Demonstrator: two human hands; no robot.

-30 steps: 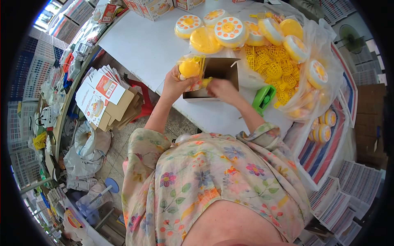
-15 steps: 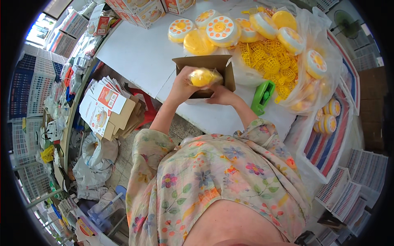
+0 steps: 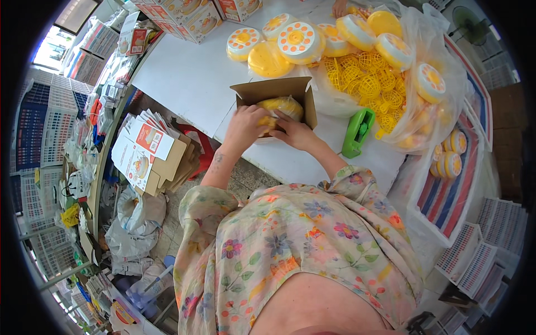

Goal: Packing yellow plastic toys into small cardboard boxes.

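Observation:
On the white table, right in front of me, stands an open cardboard box (image 3: 273,86) with its flaps raised. A yellow item in clear plastic wrap (image 3: 290,106) lies inside it; its exact kind is partly hidden by my hands. My left hand (image 3: 245,125) reaches in over the near left side, fingers closed around a yellow part of the wrapped item. From the right, my right hand (image 3: 298,135) rests at the box's near edge, with fingers apart and their tips against the wrapped item.
A green tape dispenser (image 3: 358,133) stands right of the box. Beyond are round yellow-and-white cases (image 3: 301,42) and a clear bag with yellow plastic baskets (image 3: 368,84). Flat cartons (image 3: 142,151) are stacked at left, printed boxes (image 3: 190,19) at the far left. Another person's hand (image 3: 339,8) shows at the far edge.
The wrapped yellow item has gone from above the box down into it, held by my left hand. My right hand's fingers have come up onto it. Another person's hand has appeared at the far edge.

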